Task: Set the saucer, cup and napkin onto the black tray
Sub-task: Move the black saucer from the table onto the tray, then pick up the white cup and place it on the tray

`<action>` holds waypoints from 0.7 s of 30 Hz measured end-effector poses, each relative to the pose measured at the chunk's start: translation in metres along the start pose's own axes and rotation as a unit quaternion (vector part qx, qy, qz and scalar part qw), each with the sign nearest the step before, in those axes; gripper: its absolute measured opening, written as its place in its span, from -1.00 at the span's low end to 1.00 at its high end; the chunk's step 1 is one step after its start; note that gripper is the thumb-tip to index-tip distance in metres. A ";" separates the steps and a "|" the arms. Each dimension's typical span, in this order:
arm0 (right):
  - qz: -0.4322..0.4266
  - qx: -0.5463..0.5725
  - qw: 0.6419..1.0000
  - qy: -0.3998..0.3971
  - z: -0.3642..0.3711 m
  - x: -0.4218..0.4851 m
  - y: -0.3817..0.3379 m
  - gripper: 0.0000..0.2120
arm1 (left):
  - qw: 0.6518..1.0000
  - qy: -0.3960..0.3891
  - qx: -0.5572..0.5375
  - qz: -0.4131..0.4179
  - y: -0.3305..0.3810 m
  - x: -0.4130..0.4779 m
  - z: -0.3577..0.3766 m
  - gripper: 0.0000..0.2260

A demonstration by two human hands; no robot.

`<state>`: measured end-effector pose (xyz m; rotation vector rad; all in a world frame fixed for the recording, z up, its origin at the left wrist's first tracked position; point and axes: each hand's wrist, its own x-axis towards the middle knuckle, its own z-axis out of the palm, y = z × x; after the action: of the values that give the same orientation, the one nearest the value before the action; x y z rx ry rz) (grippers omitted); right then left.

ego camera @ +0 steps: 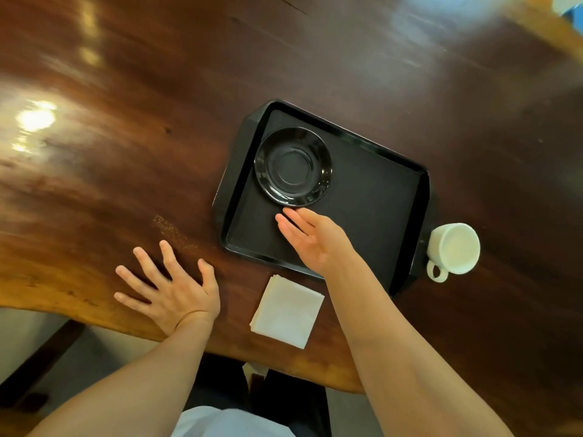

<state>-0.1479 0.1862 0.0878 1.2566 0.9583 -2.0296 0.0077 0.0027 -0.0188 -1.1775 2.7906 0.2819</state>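
No brand, label or lettering is showing on anything in view. A black tray (372,197), rectangular with clipped corners, a raised rim and a matte, finely textured floor, is lying skewed on a glossy dark reddish-brown wooden tabletop (157,137) whose polished grain is catching bright patches of light. A round black saucer (293,166), glazed and shiny with a shallow circular well at its centre, is sitting inside the tray, in the corner farther from the person and to the left. The right hand (310,239) is hanging over the tray's near part, palm turned leftward, its fingers (295,216) stretched nearly straight and close together, holding nothing, the tips just beside the saucer's near edge; whether they are touching it cannot be told. The left hand (172,290) is resting flat on the bare wood left of the tray, fingers spread wide and empty. A white ceramic cup (454,249), smooth and round with a small loop handle, is lying on the tabletop just beside the tray's right end. A white square paper napkin (287,313), folded in several soft layers, is lying on the tabletop just beside the tray's near edge, between the two forearms.
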 end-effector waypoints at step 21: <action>-0.272 -0.120 0.826 0.479 -0.162 -0.059 -0.037 -0.61 | 1.000 -0.002 -0.013 -0.003 0.000 0.000 0.005 -0.35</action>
<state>-0.0699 0.3432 0.1023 2.0640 2.1616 -1.4480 0.0075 0.0034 -0.0233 -1.1892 2.7869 0.3207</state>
